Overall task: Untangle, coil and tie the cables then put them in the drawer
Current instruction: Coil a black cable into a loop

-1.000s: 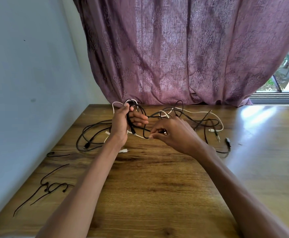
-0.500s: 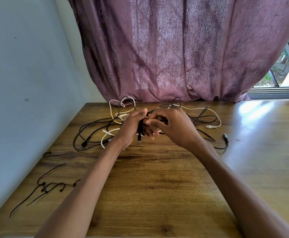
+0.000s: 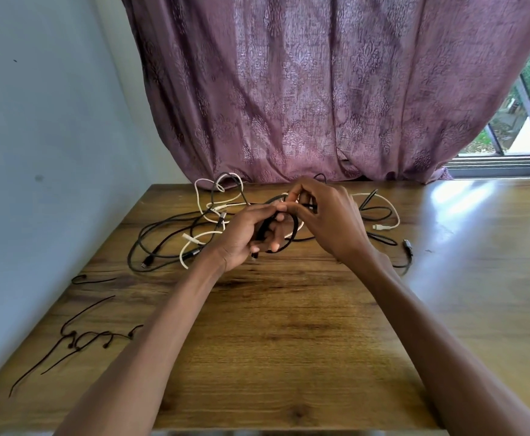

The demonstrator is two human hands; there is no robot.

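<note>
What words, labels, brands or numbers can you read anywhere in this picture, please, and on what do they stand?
None: no readable text shows.
The cables and their plugs bear no marks that can be made out.
The curtain carries only a woven pattern, no lettering.
The table and the wall bear no writing.

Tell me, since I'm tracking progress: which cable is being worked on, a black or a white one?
A black cable: the left hand and right hand hold it looped above the table, while the white cables lie untouched.
</note>
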